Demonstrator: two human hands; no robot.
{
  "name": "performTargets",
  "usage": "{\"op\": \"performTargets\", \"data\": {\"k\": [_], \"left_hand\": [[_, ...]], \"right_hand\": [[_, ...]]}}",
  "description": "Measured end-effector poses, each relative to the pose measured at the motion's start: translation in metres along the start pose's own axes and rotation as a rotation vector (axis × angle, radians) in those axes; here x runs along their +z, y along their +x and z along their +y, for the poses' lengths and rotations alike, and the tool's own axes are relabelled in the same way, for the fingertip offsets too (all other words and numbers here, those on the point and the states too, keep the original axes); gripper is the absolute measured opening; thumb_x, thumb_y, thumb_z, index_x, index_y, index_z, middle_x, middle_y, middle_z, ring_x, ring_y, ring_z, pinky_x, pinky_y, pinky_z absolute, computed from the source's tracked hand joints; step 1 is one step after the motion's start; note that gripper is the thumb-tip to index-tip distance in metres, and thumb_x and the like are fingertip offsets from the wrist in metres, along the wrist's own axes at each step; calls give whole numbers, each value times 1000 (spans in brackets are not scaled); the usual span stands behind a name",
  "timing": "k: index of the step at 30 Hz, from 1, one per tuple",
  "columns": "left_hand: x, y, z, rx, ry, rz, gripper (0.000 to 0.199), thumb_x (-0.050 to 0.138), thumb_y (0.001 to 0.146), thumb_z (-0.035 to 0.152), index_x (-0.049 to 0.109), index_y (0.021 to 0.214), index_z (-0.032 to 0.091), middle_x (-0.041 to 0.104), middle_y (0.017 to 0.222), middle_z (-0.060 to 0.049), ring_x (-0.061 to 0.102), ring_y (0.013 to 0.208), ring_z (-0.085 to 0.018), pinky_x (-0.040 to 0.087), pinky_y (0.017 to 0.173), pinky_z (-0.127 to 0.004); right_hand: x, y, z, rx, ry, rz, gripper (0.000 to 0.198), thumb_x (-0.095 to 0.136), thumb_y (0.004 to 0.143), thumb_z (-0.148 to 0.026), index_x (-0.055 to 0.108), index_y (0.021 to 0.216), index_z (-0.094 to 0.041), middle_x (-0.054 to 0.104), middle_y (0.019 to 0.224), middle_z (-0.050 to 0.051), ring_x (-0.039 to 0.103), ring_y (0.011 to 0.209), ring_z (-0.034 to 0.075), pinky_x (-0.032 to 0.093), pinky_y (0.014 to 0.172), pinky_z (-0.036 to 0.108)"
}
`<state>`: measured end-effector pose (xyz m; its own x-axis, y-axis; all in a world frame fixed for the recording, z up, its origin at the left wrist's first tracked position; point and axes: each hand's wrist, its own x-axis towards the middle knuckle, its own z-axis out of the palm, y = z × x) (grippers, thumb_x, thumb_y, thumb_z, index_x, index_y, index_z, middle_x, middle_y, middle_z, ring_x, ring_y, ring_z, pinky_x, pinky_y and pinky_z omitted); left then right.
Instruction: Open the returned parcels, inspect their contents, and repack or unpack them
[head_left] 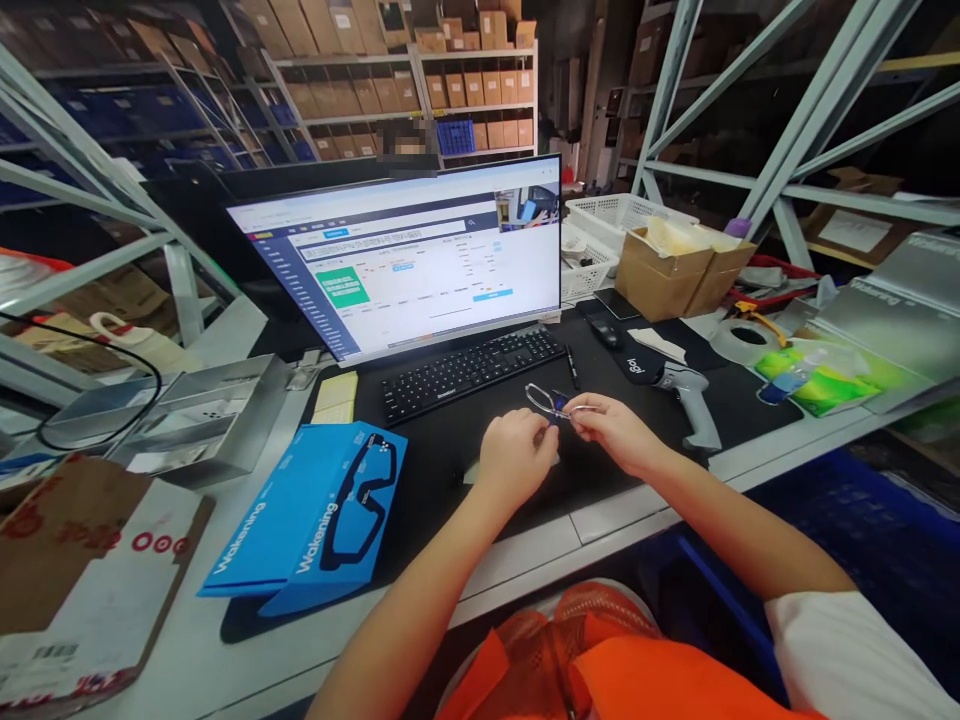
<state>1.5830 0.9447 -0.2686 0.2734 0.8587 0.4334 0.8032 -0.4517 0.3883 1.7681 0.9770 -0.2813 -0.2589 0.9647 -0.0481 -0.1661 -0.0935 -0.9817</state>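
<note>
Both my hands meet over the black desk mat point(592, 465) and hold a thin, shiny looped frame point(538, 402) with small blue parts, which looks like a pair of glasses. My left hand point(517, 450) has its fingers curled at the near side of the frame, partly hiding it. My right hand point(609, 428) pinches the other end between thumb and fingers. Under my left hand lies a pale, flat piece, mostly covered. Left of my hands stands a blue Wakening box point(307, 510) with a glasses outline printed on it.
A monitor point(420, 270) stands behind a black keyboard point(472, 372). A pen point(572, 367), a mouse point(604, 330) and a grey barcode scanner point(691, 405) lie to the right. Cardboard boxes point(664, 275) and white baskets point(626, 215) stand behind. An opened carton point(90, 590) sits at far left.
</note>
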Motion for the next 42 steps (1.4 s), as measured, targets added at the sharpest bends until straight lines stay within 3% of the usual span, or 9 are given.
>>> {"op": "performTargets", "data": {"k": [5, 8, 11, 14, 18, 25, 29, 35, 42], "left_hand": [[-1, 12, -4, -25, 138, 62, 33, 56, 96, 28, 57, 63, 20, 62, 68, -2, 61, 73, -20, 32, 65, -36], [-7, 16, -11, -75, 160, 4, 34, 56, 96, 29, 58, 63, 20, 63, 70, -3, 63, 75, -21, 33, 65, -36], [-14, 7, -21, -98, 139, 4, 29, 57, 97, 34, 66, 73, 20, 68, 81, -5, 65, 84, -23, 40, 72, -37], [-20, -17, -31, -21, 128, 71, 21, 64, 93, 39, 72, 82, 22, 71, 102, -8, 65, 103, -27, 45, 87, -44], [-31, -45, -43, 90, 177, -10, 12, 73, 87, 36, 77, 88, 25, 65, 134, -11, 52, 133, -36, 42, 106, -56], [-46, -38, -38, 17, 302, -402, 73, 88, 66, 49, 68, 130, 21, 31, 165, -19, 19, 154, -47, 25, 114, -78], [-44, -31, -29, 78, 361, -503, 84, 92, 57, 40, 63, 132, 17, 26, 166, -24, 14, 154, -49, 19, 113, -82], [-45, -28, -26, 180, 400, -424, 40, 85, 67, 25, 72, 104, 18, 36, 162, -21, 23, 153, -47, 27, 114, -78], [-42, -17, -32, 279, 411, -487, 31, 78, 69, 18, 74, 100, 15, 36, 162, -21, 25, 153, -44, 28, 115, -76]], "right_hand": [[-26, -14, -6, 66, -340, -161, 15, 70, 74, -30, 73, 79, -17, 56, 60, -2, 47, 58, 12, 34, 57, 27], [-47, -23, -7, 49, -281, -260, 16, 72, 76, -32, 73, 81, -17, 58, 61, 0, 49, 59, 14, 37, 59, 29], [-66, -16, 0, -75, -100, -86, 20, 73, 79, -37, 73, 87, -19, 57, 62, -1, 48, 59, 14, 38, 59, 29], [-75, 5, 14, -148, -238, 125, 21, 72, 81, -39, 73, 92, -21, 62, 71, 0, 54, 67, 15, 43, 66, 31], [-63, 23, 33, -149, -598, 106, 30, 79, 75, -36, 74, 101, -22, 71, 97, 7, 65, 87, 24, 51, 85, 41], [-6, -6, 35, -678, -907, -207, 28, 61, 96, -33, 72, 120, -26, 57, 141, 13, 51, 135, 30, 41, 114, 52], [10, -7, 41, -731, -1062, -340, 34, 64, 94, -30, 71, 127, -24, 47, 154, 16, 41, 143, 36, 39, 113, 60], [1, 12, 48, -597, -783, -375, 39, 60, 97, -44, 72, 129, -25, 46, 157, 14, 40, 146, 33, 33, 120, 56], [-9, 17, 50, -480, -493, -388, 52, 49, 98, -64, 76, 122, -26, 46, 158, 10, 39, 148, 31, 29, 123, 53]]}}
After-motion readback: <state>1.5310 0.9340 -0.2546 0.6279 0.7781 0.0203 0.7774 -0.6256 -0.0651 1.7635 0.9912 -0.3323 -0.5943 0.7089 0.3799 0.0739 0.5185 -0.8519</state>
